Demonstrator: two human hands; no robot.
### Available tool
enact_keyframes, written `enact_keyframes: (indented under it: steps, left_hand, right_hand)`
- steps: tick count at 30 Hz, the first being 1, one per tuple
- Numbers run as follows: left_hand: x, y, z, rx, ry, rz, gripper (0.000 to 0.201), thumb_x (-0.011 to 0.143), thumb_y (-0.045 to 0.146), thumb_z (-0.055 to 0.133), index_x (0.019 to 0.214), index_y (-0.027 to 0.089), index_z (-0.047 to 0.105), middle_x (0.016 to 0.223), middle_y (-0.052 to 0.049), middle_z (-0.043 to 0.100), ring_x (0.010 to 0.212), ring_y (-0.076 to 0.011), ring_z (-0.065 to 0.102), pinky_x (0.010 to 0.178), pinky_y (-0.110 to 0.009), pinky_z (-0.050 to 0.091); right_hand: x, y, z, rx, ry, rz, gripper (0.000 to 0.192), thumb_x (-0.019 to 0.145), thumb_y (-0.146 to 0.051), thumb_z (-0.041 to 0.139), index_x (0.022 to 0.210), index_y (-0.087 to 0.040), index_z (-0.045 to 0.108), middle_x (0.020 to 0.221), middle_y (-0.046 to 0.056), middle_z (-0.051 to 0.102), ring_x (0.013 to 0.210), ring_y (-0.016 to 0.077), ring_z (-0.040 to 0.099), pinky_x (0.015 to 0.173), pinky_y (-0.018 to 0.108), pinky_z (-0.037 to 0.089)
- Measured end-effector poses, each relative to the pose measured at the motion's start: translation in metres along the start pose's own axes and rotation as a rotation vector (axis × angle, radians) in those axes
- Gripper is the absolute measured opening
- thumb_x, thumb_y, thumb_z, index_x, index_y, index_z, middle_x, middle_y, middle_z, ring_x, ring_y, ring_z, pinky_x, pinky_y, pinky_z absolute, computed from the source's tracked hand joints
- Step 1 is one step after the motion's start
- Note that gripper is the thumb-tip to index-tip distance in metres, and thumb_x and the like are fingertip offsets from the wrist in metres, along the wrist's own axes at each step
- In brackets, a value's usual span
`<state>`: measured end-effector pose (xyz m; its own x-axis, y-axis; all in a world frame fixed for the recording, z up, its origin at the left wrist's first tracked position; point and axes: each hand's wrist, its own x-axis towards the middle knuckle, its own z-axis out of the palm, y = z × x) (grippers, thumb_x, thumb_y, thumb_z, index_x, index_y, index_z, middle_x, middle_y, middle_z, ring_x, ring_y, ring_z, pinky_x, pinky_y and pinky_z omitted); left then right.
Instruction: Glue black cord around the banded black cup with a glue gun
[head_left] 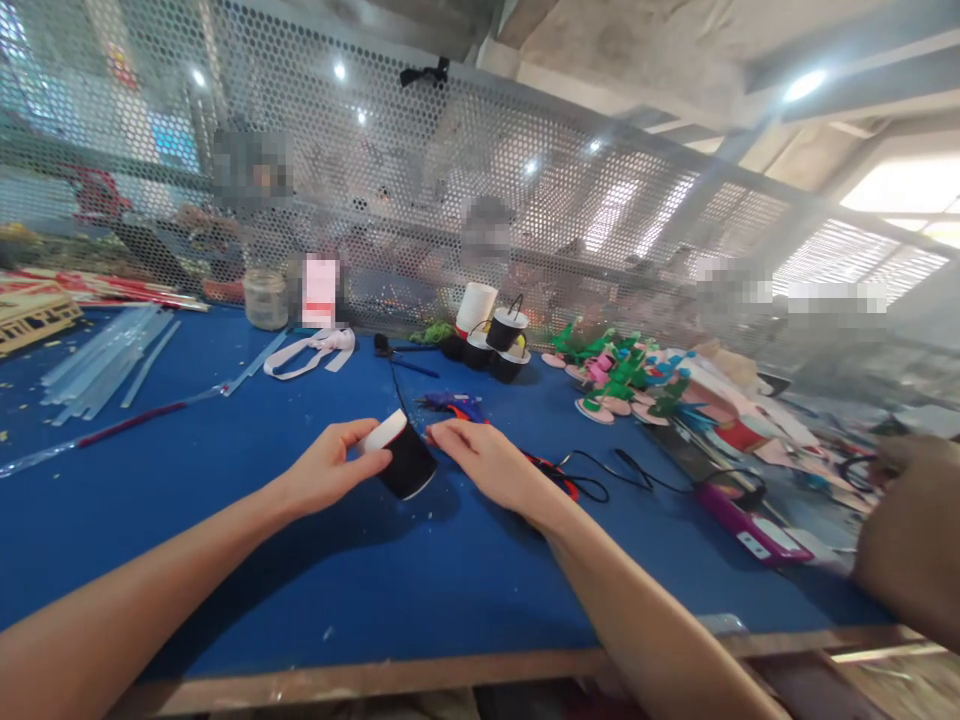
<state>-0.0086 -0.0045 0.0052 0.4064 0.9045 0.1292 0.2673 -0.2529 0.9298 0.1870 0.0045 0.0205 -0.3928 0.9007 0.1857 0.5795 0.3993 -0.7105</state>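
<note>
My left hand (337, 465) grips a white paper cup wrapped in black (407, 460), thumb and fingers at its white end. The cup is tilted above the blue table, and a thin black strand (397, 385) rises from its upper edge. Close to the cup's right side is my right hand (472, 455), its fingertips pinched together. Whatever may be between those fingertips is too small to make out. Just behind my right hand lies a blue glue gun (457, 405). Orange-red handles (559, 475) and a black cord show beside my right wrist.
Similar black-wrapped cups (508, 328) stand near the mesh partition (420, 180). Green and pink craft pieces (615, 375) lie right of them. A purple power strip (750, 525) sits at right, near another person's arm (911, 530). Glue sticks (112, 360), white ribbon (311, 350) and a jar (265, 298) are left.
</note>
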Motion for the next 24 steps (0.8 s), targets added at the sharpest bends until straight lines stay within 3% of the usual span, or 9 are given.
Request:
enact_keyframes:
  steps: [3, 5, 9, 13, 18, 24]
  left_hand:
    - [-0.001, 0.0, 0.0, -0.014, -0.073, 0.028, 0.024, 0.072, 0.034, 0.049, 0.082, 0.013, 0.056, 0.07, 0.001, 0.052, 0.064, -0.0106, 0.044, 0.061, -0.021, 0.037]
    - [-0.002, 0.001, 0.0, -0.006, -0.104, 0.05, 0.022, 0.073, 0.032, 0.049, 0.082, 0.012, 0.055, 0.07, 0.002, 0.051, 0.064, -0.01, 0.043, 0.061, -0.02, 0.036]
    - [-0.002, 0.004, 0.002, -0.009, -0.131, 0.055, 0.019, 0.072, 0.028, 0.049, 0.08, 0.012, 0.053, 0.068, 0.003, 0.047, 0.062, -0.0089, 0.04, 0.059, -0.019, 0.034]
    - [-0.001, 0.005, 0.006, -0.023, -0.201, 0.014, 0.018, 0.071, 0.027, 0.048, 0.079, 0.011, 0.052, 0.066, 0.003, 0.044, 0.06, -0.0085, 0.037, 0.056, -0.019, 0.032]
    - [-0.001, 0.004, 0.007, -0.013, -0.226, -0.04, 0.016, 0.069, 0.028, 0.049, 0.069, 0.012, 0.047, 0.061, 0.004, 0.036, 0.056, -0.0076, 0.031, 0.051, -0.018, 0.028]
    - [-0.003, 0.002, 0.008, -0.022, -0.284, -0.118, 0.02, 0.069, 0.03, 0.05, 0.073, 0.012, 0.046, 0.06, 0.005, 0.035, 0.054, -0.007, 0.03, 0.049, -0.018, 0.026]
  right_hand:
    - [0.019, 0.002, 0.016, 0.29, -0.158, 0.114, 0.058, 0.079, -0.057, 0.028, 0.076, -0.012, 0.065, 0.07, 0.005, 0.064, 0.069, 0.0169, 0.056, 0.067, 0.03, 0.042]
    - [0.025, 0.006, 0.024, 0.512, -0.241, 0.177, 0.063, 0.077, -0.062, 0.027, 0.085, -0.012, 0.065, 0.075, 0.006, 0.064, 0.072, 0.0168, 0.057, 0.07, 0.03, 0.042]
    - [0.02, 0.012, 0.03, 0.781, -0.199, 0.138, 0.052, 0.074, -0.059, 0.04, 0.102, -0.019, 0.058, 0.093, 0.005, 0.063, 0.087, 0.0166, 0.055, 0.079, 0.029, 0.04]
    - [0.014, 0.01, 0.03, 0.865, -0.127, 0.097, 0.037, 0.07, -0.047, 0.054, 0.096, -0.021, 0.059, 0.09, 0.003, 0.062, 0.084, 0.0148, 0.055, 0.079, 0.028, 0.041]
    - [0.013, 0.004, 0.033, 0.913, -0.05, 0.093, 0.017, 0.065, -0.032, 0.064, 0.07, -0.017, 0.06, 0.092, 0.002, 0.06, 0.072, 0.0097, 0.054, 0.071, 0.024, 0.042]
    - [0.011, 0.005, 0.034, 0.652, 0.003, 0.047, 0.016, 0.072, -0.031, 0.055, 0.072, -0.016, 0.056, 0.068, -0.001, 0.057, 0.061, 0.0091, 0.051, 0.063, 0.023, 0.04]
